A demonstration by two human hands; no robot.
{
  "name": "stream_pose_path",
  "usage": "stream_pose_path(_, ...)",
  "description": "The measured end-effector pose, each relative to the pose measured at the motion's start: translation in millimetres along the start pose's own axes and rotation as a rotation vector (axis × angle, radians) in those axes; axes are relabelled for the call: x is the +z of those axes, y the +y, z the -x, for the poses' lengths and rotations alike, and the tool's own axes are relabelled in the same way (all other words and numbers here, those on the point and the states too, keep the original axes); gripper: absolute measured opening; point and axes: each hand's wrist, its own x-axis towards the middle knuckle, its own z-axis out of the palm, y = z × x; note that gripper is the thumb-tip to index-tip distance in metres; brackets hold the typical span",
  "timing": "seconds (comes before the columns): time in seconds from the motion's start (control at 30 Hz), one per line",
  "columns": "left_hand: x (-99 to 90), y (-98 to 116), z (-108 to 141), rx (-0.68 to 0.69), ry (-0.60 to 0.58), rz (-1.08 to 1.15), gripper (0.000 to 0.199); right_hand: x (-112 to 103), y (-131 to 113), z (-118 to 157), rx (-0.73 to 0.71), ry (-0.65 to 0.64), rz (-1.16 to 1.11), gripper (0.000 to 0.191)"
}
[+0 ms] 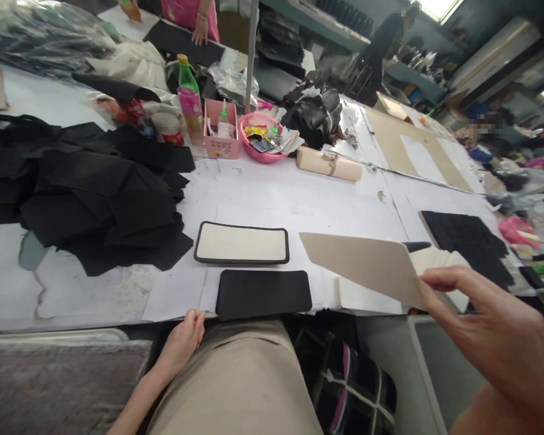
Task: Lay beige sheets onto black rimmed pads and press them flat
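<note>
My right hand [489, 320] pinches a thin beige card sheet [367, 263] by its right end, holding it tilted above the table. Closed at the table's front edge, my left hand [188, 332] sits just left of a black rounded rectangular panel [263, 294]; what its fingers hold, if anything, is hidden. Behind that panel lies a cream panel [241, 243] with a black border. A stack of white pieces [367, 297] is partly covered by the raised sheet. The dark tip of some tool [416, 246] shows behind the sheet.
Black fabric pieces [100, 199] are heaped at left. Along the back stand a bottle [189, 103], a pink box [221, 138], a pink basket [263, 142] and a tied beige roll [329, 164]. A black stack [466, 244] lies right. Across the table, another person's hand [200, 29] rests on black material.
</note>
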Motion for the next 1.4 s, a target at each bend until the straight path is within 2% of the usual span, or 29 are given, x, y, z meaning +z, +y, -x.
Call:
stream_pose_path(0.23,-7.1,-8,15,-0.022,0.047,-0.190,0.025,-2,-28,10,-0.054,-0.126,-0.283,0.002)
stream_pose_path(0.3,-9.2,-5,18,0.030,0.094,-0.164,0.021,0,-33,12,-0.044,-0.147,-0.347,0.005)
stream_pose_path(0.4,-11.3,3,17,0.071,0.223,-0.103,0.039,1,-40,14,-0.049,-0.201,-0.453,0.007)
stream_pose_path(0.47,-11.7,14,11,0.044,0.261,-0.009,0.038,1,-45,14,-0.056,-0.229,-0.513,0.006)
stream_pose_path(0.53,-11.0,30,0,0.004,0.217,0.177,0.036,2,-50,12,-0.066,-0.254,-0.560,0.005)
stream_pose_path(0.63,-8.4,58,-16,-0.054,0.067,0.516,0.046,5,-56,9,-0.090,-0.286,-0.622,0.005)
stream_pose_path(0.77,-1.9,85,-27,-0.020,-0.134,0.836,0.046,10,-59,10,-0.083,-0.324,-0.683,0.005)
stream_pose_path(0.93,7.0,91,-27,-0.004,-0.220,0.995,0.028,19,-50,23,0.039,-0.379,-0.750,0.006)
stream_pose_path(1.03,9.3,88,-24,-0.014,-0.248,1.007,0.028,28,-37,33,0.122,-0.362,-0.764,0.005)
stream_pose_path(1.13,10.3,80,-21,-0.057,-0.241,0.989,0.030,48,-21,45,0.265,-0.373,-0.744,0.010)
stream_pose_path(1.2,11.0,71,-21,-0.106,-0.191,0.953,0.030,72,-11,55,0.408,-0.405,-0.761,0.016)
stream_pose_path(1.33,10.9,58,-26,-0.236,-0.036,0.828,0.035,142,8,84,0.700,-0.451,-0.883,0.029)
stream_pose_path(1.4,9.4,56,-29,-0.279,0.015,0.762,0.036,179,15,101,0.789,-0.429,-0.887,0.031)
